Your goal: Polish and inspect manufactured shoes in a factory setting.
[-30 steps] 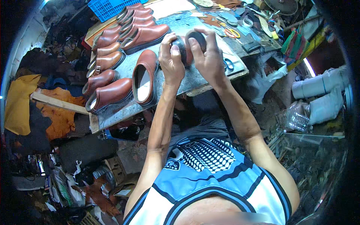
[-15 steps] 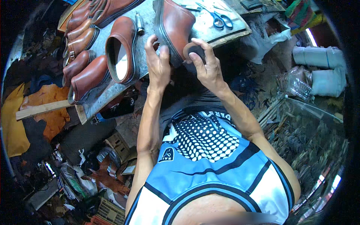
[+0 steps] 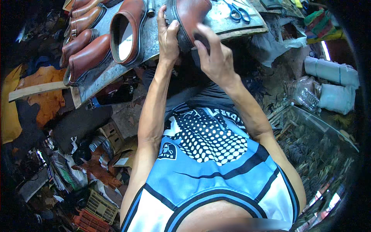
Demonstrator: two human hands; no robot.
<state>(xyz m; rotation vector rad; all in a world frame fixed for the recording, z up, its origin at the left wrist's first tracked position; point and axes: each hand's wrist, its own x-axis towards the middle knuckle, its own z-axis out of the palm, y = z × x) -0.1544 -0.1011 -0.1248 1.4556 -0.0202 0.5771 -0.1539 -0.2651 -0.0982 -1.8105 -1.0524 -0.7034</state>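
Note:
A reddish-brown leather shoe (image 3: pixel 192 14) with a dark sole rests at the table's near edge, between my two hands. My left hand (image 3: pixel 169 46) is beside the shoe's left edge, its thumb and forefinger stretched up and apart; whether its other fingers touch the shoe is hidden. Pinched between thumb and fingers of my right hand (image 3: pixel 218 63) is a round dark disc (image 3: pixel 202 40), held close against the right side of the shoe. Motion blurs the right fingertips. Left of my hands, another brown slip-on shoe (image 3: pixel 142 36) stands with its opening and pale insole showing.
More brown shoes (image 3: pixel 79 52) line the left of the worktable (image 3: pixel 91 88). Blue-handled scissors (image 3: pixel 239 15) lie at the right, and a small metal cylinder (image 3: pixel 150 8) stands at the back. A wooden plank (image 3: pixel 38 91) juts out left. Wrapped white bundles (image 3: pixel 336 83) sit at the right.
The view has tilted, so table and shoes sit higher in it. My right hand has brought the disc closer to the shoe's side, and its fingers are smeared by motion.

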